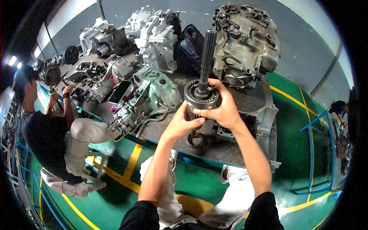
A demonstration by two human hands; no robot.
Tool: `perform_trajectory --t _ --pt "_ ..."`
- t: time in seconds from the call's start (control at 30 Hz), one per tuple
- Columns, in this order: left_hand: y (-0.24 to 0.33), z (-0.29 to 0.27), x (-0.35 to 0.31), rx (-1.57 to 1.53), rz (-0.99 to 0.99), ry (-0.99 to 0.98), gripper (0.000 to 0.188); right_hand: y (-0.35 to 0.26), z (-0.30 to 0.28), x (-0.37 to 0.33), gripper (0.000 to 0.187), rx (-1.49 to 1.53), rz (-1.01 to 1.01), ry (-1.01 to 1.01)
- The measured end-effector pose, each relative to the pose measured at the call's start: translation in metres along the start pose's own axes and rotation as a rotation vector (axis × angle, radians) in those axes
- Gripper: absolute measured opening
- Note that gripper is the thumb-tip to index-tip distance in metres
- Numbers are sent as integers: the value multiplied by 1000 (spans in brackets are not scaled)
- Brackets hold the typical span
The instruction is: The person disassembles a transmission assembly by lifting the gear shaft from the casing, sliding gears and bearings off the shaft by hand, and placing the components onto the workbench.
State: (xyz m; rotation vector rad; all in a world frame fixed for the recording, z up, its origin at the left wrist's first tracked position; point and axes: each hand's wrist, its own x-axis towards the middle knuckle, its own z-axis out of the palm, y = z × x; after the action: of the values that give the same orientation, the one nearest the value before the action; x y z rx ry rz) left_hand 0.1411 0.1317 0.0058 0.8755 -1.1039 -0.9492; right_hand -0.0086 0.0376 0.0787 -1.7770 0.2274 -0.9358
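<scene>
I hold a splined gear shaft [204,76] upright above the workbench [230,145], its toothed drum end low, its long splined stem pointing away from me. My right hand [222,109] wraps closed round the drum's right side, thumb over its rim. My left hand [183,123] cups it from below, fingers curled shut on the gear teeth. Left of the shaft a greenish gearbox housing [147,101] lies on the bench; beyond it stands a large grey transmission case [245,42]. Far left of the shaft, a seated person [46,130] works at the bench.
</scene>
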Motion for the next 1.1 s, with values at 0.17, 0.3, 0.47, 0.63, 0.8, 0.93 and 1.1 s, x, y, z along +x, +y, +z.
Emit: perform_trajectory --t 0.17,0.3,0.47,0.63,0.8,0.93,1.1 --pt "-6 -2 1 35 -23 -18 82 17 -1 -6 80 15 -2 -6" --pt "-8 -3 2 52 -13 -18 87 18 -2 -7 82 86 44 -19" --pt "-3 1 6 30 76 -63 89 14 -5 -6 84 109 65 -27" --pt "-6 -3 2 -8 107 -49 82 36 -7 -11 89 178 139 7" --pt "-15 2 11 46 165 -53 78 25 -10 -8 90 275 139 24" --pt "-19 -1 11 40 186 -31 78 35 -10 -6 91 212 74 -45" --pt "-33 -1 12 132 306 47 80 40 -6 -8 94 209 82 -64"
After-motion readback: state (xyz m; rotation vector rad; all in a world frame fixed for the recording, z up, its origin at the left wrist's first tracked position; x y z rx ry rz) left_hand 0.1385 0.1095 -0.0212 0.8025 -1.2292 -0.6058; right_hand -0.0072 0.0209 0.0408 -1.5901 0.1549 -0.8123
